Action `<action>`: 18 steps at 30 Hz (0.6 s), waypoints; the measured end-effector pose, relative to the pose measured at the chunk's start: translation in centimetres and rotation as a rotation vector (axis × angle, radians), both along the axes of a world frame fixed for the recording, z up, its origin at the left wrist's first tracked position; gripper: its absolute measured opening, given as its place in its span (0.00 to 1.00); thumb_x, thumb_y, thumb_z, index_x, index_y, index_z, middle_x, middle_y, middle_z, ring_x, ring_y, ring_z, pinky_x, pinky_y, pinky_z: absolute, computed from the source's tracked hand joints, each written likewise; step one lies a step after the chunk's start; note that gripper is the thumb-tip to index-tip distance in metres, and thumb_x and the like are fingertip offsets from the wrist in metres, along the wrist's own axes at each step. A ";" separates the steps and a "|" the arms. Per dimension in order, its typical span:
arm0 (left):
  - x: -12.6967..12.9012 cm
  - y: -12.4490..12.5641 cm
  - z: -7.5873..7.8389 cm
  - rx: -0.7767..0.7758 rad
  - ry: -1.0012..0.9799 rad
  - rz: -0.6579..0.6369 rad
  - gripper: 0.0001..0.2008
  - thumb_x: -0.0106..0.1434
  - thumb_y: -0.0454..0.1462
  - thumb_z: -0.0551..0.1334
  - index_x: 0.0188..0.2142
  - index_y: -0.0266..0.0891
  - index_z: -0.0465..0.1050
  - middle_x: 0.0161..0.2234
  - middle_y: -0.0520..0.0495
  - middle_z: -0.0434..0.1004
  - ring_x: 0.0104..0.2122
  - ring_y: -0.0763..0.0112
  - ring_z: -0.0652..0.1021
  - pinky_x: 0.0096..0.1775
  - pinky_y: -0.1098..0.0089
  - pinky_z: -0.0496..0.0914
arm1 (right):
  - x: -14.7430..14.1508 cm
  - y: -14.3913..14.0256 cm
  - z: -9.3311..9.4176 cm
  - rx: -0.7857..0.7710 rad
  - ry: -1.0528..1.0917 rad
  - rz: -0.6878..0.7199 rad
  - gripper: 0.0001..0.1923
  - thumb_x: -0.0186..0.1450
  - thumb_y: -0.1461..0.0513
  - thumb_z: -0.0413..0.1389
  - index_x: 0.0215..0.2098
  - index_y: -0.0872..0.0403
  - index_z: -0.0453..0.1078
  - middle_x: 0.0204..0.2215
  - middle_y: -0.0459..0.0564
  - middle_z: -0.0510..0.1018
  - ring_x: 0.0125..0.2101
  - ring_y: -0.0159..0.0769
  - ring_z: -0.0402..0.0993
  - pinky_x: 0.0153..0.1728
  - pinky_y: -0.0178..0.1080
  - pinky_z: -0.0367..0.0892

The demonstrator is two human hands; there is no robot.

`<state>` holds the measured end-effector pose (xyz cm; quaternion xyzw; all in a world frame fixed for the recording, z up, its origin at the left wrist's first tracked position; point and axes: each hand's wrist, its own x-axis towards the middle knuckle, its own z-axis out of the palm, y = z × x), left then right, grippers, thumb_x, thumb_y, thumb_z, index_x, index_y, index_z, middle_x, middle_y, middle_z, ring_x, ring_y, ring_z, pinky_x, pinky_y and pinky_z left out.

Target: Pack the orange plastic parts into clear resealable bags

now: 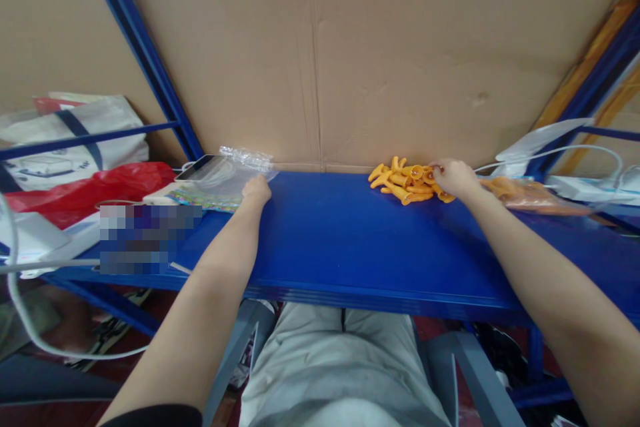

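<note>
My left hand (257, 189) rests on the edge of a stack of clear plastic bags (227, 177) lying at the back left of the blue shelf (345, 247). My right hand (454, 177) reaches to a small heap of orange plastic pieces (403, 181) at the back of the shelf, its fingers closed among them. Whether a piece is held between the fingers cannot be made out.
A cardboard sheet (350, 47) stands behind the shelf. A phone (195, 167) lies by the bags. A red bag (85, 190) and a white tote (65, 137) sit left. A bag of orange pieces (525, 192), white devices and cables (575, 150) sit right.
</note>
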<state>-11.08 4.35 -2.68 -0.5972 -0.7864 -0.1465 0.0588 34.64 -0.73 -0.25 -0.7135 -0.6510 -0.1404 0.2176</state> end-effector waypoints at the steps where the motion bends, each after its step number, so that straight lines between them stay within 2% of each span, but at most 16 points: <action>1: 0.1 -0.1 0.1 -0.009 0.009 0.017 0.22 0.58 0.26 0.58 0.53 0.30 0.74 0.50 0.28 0.78 0.52 0.48 0.79 0.53 0.55 0.74 | 0.0 0.0 0.0 0.003 -0.009 0.005 0.22 0.65 0.65 0.47 0.50 0.55 0.78 0.49 0.59 0.81 0.50 0.51 0.77 0.48 0.47 0.72; 5: 0.3 -0.6 0.8 -0.003 0.019 0.087 0.21 0.60 0.26 0.57 0.53 0.27 0.73 0.53 0.26 0.75 0.52 0.51 0.78 0.52 0.61 0.74 | 0.1 0.0 -0.1 0.013 -0.043 0.025 0.23 0.65 0.65 0.46 0.50 0.55 0.78 0.49 0.59 0.81 0.50 0.52 0.77 0.48 0.48 0.72; 10: 1.5 -1.5 2.4 0.069 0.089 0.051 0.21 0.63 0.26 0.53 0.55 0.29 0.70 0.51 0.28 0.77 0.50 0.53 0.80 0.49 0.61 0.74 | 0.2 -0.1 0.0 0.001 -0.041 0.026 0.23 0.64 0.65 0.45 0.50 0.56 0.78 0.49 0.60 0.81 0.49 0.52 0.77 0.48 0.48 0.71; 14: 3.8 -2.3 3.6 0.105 0.160 -0.078 0.26 0.63 0.24 0.51 0.60 0.30 0.64 0.48 0.31 0.79 0.49 0.53 0.80 0.50 0.60 0.73 | 0.2 0.0 0.0 0.004 -0.022 0.021 0.22 0.64 0.64 0.47 0.49 0.55 0.78 0.49 0.59 0.81 0.50 0.51 0.77 0.49 0.47 0.71; 18: 6.3 -2.9 3.4 0.115 0.220 -0.336 0.29 0.62 0.23 0.49 0.63 0.31 0.63 0.47 0.33 0.80 0.52 0.54 0.78 0.53 0.59 0.71 | 0.3 0.1 -0.2 0.013 -0.016 0.039 0.21 0.64 0.65 0.47 0.48 0.55 0.78 0.50 0.59 0.80 0.51 0.51 0.77 0.51 0.49 0.71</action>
